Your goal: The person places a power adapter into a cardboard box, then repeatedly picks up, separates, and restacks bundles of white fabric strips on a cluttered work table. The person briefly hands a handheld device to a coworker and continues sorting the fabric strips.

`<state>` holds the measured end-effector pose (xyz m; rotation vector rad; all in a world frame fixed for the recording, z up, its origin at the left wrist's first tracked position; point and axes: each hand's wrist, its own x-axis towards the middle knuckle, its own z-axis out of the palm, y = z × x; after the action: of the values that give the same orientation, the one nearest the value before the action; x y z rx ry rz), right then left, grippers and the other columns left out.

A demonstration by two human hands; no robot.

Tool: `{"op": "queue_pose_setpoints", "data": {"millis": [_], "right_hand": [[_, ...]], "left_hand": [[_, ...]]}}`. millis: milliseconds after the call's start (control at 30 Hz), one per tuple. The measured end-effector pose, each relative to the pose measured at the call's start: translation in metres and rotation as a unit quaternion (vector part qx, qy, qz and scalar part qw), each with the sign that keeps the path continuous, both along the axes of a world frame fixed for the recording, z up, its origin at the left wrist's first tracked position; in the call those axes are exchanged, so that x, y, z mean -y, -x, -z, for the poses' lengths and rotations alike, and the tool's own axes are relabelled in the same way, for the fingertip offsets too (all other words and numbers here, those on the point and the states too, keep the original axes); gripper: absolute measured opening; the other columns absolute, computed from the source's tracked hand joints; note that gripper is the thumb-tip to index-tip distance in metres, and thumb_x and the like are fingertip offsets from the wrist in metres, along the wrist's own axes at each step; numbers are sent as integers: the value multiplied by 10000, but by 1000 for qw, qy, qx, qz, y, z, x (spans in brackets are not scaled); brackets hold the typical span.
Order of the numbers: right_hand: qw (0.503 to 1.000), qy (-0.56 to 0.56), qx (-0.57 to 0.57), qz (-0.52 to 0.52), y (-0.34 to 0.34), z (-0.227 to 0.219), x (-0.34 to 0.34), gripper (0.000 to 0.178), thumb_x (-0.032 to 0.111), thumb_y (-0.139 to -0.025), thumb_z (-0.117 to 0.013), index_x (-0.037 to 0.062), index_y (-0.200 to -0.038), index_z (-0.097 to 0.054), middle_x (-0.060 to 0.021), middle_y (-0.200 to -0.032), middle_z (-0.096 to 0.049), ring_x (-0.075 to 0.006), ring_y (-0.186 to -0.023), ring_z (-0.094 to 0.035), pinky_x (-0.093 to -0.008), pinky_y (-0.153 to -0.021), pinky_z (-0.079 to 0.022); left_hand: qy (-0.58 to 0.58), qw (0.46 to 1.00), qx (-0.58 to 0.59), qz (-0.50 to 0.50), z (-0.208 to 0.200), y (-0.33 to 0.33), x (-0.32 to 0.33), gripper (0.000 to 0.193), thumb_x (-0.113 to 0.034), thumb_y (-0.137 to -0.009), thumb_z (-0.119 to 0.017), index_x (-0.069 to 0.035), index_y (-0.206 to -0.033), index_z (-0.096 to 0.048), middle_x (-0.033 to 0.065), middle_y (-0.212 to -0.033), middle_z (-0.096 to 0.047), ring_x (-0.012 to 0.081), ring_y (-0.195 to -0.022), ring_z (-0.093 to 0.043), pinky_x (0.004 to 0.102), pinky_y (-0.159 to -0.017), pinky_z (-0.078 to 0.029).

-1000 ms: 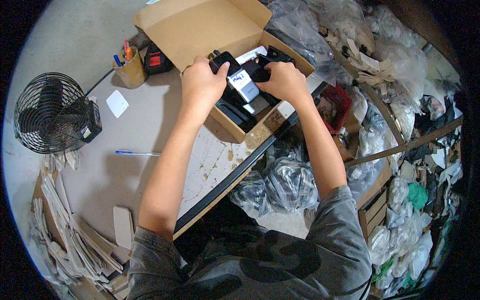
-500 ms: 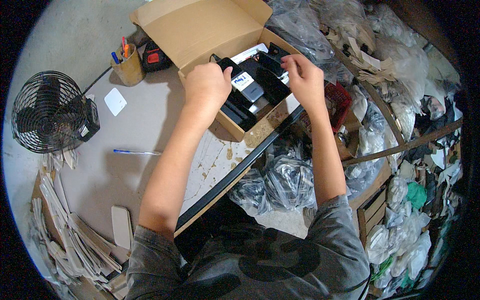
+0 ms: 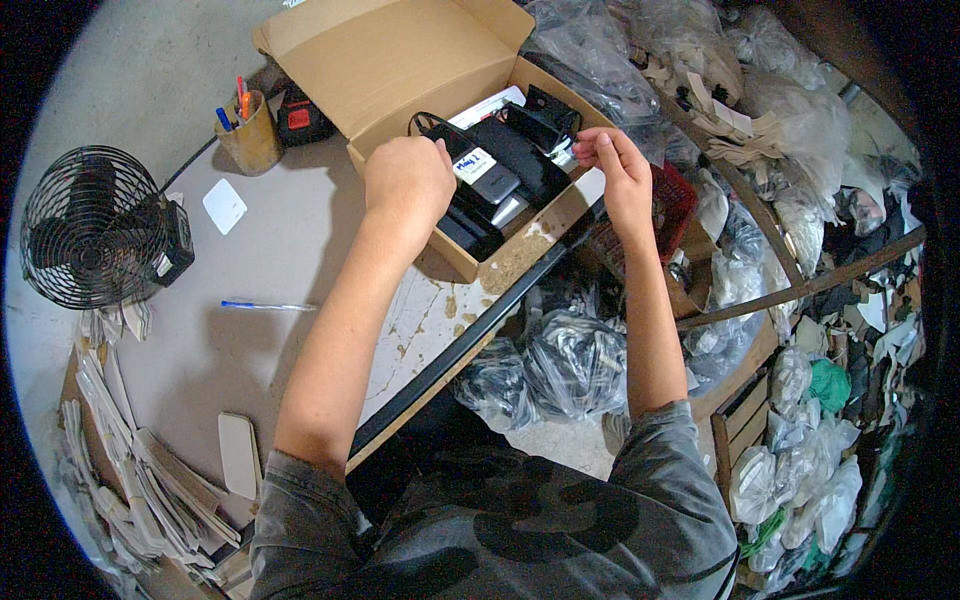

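An open cardboard box (image 3: pixel 462 262) stands at the table's far right edge, its lid flap (image 3: pixel 400 60) folded back. Inside lie several black devices and a grey-and-black adapter-like block (image 3: pixel 492 184) with a white handwritten label. A black cable (image 3: pixel 428 122) loops at the box's left side. My left hand (image 3: pixel 408 182) is closed over the box's left wall, beside the cable; whatever its fingers hold is hidden. Over the right wall hovers my right hand (image 3: pixel 622 172), thumb and fingers apart and nothing visible in them, near a black device with a coiled cable (image 3: pixel 545 122).
Left on the table (image 3: pixel 280 240) are a black fan (image 3: pixel 95 228), a pen cup (image 3: pixel 250 135), a blue pen (image 3: pixel 262 306) and a white card (image 3: pixel 225 206). Cardboard strips (image 3: pixel 150 480) pile up near left. Plastic bags (image 3: pixel 575 360) and a red basket (image 3: pixel 672 205) sit beyond the right edge.
My right hand has drawn back slightly to the right from the black device, its fingers loosening. The left hand shifts a little, and more of the cable loop shows.
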<state>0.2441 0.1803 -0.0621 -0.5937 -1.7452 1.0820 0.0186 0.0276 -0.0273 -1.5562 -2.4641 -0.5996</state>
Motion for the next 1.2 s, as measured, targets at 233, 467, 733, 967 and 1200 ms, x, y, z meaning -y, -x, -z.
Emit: {"op": "queue_pose_setpoints", "data": {"millis": [233,467,733,967,1200], "right_hand": [[988,-100,97,60,2,3,4,251,190,-1085,-533,2,-1100,-698,-90,-956,-748,-161,-920,-714,-306,-847,-546],[978,-141,119,95,2,4,6,224,187,-1059,-558,25,-1061,-713,-114,-896,-759,-208,-882,-747,-329,-805,-561],[980,-129,120,87,3,4,9,236,175,-1082,-546,-3,-1091,-700,-62,-923,-735,-131,-910,-707,-290,-839,-539],[973,-150,144,102,2,3,10,241,189,-1080,-554,1,-1081,-704,-64,-901,-733,-127,-885,-698,-287,-818,-531],[971,-162,137,111,4,2,13,227,190,-1066,-565,15,-1066,-710,-90,-889,-736,-158,-860,-706,-304,-792,-539]], "left_hand": [[-6,1000,11,8,2,4,-1,312,-208,-910,-605,25,-790,-775,255,-801,-728,401,-807,-741,494,-818,-590],[-189,968,162,-13,0,29,-5,240,-120,-874,-601,38,-976,-752,288,-903,-722,437,-902,-726,495,-853,-570],[-46,988,133,66,-25,41,20,260,-173,-856,-661,-3,-1016,-777,279,-937,-731,441,-959,-714,489,-916,-557],[140,990,32,15,-35,-1,30,286,-193,-754,-729,0,-952,-802,240,-1025,-754,423,-1200,-612,441,-1001,-542],[14,998,66,-8,-21,14,23,210,-107,-746,-716,-35,-921,-807,237,-969,-755,423,-1095,-665,449,-952,-563]]}}
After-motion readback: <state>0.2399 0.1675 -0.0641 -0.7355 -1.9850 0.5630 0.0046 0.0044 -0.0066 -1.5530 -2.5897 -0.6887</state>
